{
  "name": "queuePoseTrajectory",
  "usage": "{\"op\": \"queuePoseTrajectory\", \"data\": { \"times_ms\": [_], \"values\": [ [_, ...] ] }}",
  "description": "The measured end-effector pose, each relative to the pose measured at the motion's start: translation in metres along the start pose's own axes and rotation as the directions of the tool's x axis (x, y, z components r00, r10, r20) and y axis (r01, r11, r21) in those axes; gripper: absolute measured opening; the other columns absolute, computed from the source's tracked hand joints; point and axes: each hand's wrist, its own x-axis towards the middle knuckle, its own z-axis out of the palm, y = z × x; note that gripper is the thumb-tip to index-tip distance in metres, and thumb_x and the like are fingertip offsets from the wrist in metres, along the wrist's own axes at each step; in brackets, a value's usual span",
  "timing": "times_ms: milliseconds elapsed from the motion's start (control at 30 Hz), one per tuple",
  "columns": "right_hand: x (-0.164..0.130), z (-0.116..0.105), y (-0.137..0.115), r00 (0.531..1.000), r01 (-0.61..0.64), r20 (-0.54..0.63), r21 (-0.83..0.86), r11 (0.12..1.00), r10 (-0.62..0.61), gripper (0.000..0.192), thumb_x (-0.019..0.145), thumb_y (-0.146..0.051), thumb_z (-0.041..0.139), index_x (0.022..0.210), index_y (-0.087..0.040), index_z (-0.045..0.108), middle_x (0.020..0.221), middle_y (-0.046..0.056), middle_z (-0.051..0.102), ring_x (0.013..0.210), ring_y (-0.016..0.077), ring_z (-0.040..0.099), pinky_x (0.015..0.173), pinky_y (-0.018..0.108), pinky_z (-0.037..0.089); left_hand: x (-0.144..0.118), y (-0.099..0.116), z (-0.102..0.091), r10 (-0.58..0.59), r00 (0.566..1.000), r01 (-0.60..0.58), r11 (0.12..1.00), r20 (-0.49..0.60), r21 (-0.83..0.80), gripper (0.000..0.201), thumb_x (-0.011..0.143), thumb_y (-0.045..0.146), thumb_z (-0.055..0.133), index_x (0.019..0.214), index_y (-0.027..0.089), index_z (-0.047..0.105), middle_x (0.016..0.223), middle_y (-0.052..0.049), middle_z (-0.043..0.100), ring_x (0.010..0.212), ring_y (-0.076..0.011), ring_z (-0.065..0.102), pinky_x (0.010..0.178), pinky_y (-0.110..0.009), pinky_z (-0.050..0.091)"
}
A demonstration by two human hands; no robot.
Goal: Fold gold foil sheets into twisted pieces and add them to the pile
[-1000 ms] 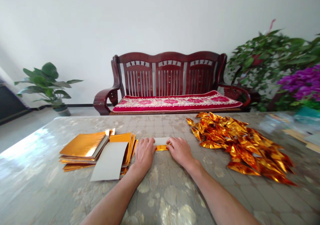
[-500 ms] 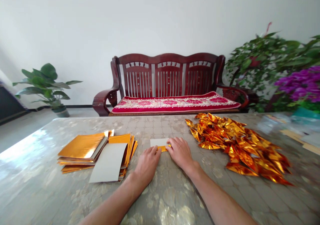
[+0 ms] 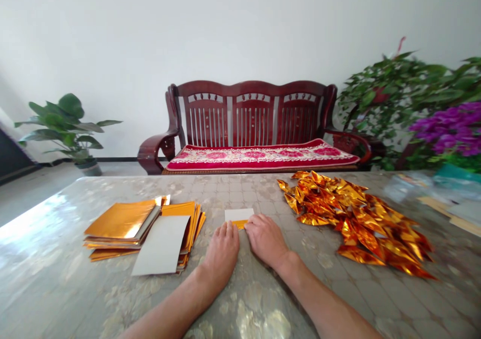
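A sheet of gold foil paper [image 3: 239,213] lies on the table in front of me, its plain whitish side up and a gold strip folded over along the near edge. My left hand [image 3: 222,251] is on the left end of that strip, fingers close together and fingertips on the fold; its thumb is mostly hidden. At the right end, my right hand [image 3: 266,237] has its fingers curled and closed on the fold. Between the two hands a short piece of the gold strip shows.
Left of my hands stand stacks of gold foil paper [image 3: 120,219], with a pale sheet [image 3: 161,246] on one. Folded gold foil pieces [image 3: 353,213] are heaped at the right. Clear plastic bags [image 3: 408,184] lie at the far right. A wooden bench [image 3: 252,112] stands beyond the table [image 3: 93,299].
My right hand has moved slightly nearer to me and its fingers are more curled. My left hand has shifted slightly, its fingers now pointing more straight ahead. The sheet stays in place.
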Motion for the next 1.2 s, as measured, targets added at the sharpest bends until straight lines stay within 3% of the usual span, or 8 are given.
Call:
{"op": "queuePoseTrajectory", "data": {
  "times_ms": [200,333,633,833,1200],
  "values": [
    [-0.002,-0.008,0.006,0.995,-0.086,0.049,-0.022,0.996,0.087,0.03,0.095,-0.015,0.044,0.087,-0.019,0.073,0.096,0.007,0.068,0.096,0.0205,0.056,0.083,0.03,0.039,-0.009,-0.004,-0.007,-0.028,1.0,0.029,0.99,-0.009,0.139,0.027,0.089,0.004,0.045,0.11,0.009,0.063,0.104,-0.016,0.066,0.099,-0.0268,0.062,0.086,-0.039,0.05],
    [-0.003,-0.007,0.007,0.994,-0.096,0.038,-0.041,0.995,0.098,0.028,0.092,-0.013,0.046,0.083,-0.018,0.072,0.093,0.007,0.068,0.095,0.0207,0.057,0.082,0.031,0.037,-0.01,-0.009,-0.006,-0.014,0.999,0.019,0.988,-0.029,0.153,0.029,0.089,0.004,0.046,0.111,0.01,0.064,0.107,-0.016,0.066,0.101,-0.0271,0.062,0.088,-0.039,0.049],
    [-0.006,-0.002,0.007,0.997,-0.059,-0.047,-0.087,0.994,0.055,0.016,0.088,-0.015,0.053,0.082,-0.018,0.068,0.089,0.007,0.067,0.09,0.021,0.057,0.079,0.033,0.037,0.0,-0.034,0.008,-0.088,0.989,0.082,0.995,-0.119,-0.058,0.042,0.092,0.007,0.044,0.129,0.019,0.059,0.136,-0.012,0.059,0.125,-0.0267,0.055,0.109,-0.046,0.037],
    [-0.006,0.001,0.006,0.996,-0.068,-0.053,-0.036,0.997,0.067,0.014,0.09,-0.019,0.055,0.086,-0.021,0.068,0.095,0.006,0.066,0.092,0.0204,0.057,0.079,0.03,0.039,0.001,-0.04,0.009,-0.166,0.975,0.137,0.972,-0.146,-0.19,0.04,0.089,0.007,0.045,0.121,0.021,0.064,0.129,-0.008,0.064,0.116,-0.0243,0.06,0.108,-0.044,0.038],
    [-0.004,0.0,0.003,0.999,-0.032,-0.033,0.05,0.998,0.034,0.016,0.092,-0.025,0.055,0.089,-0.022,0.07,0.093,0.006,0.065,0.09,0.0187,0.059,0.078,0.027,0.043,0.002,-0.033,0.012,-0.135,0.978,0.102,0.974,-0.162,-0.201,0.04,0.092,0.011,0.045,0.125,0.024,0.063,0.132,-0.007,0.063,0.12,-0.0258,0.056,0.109,-0.048,0.036]
  ]
}}
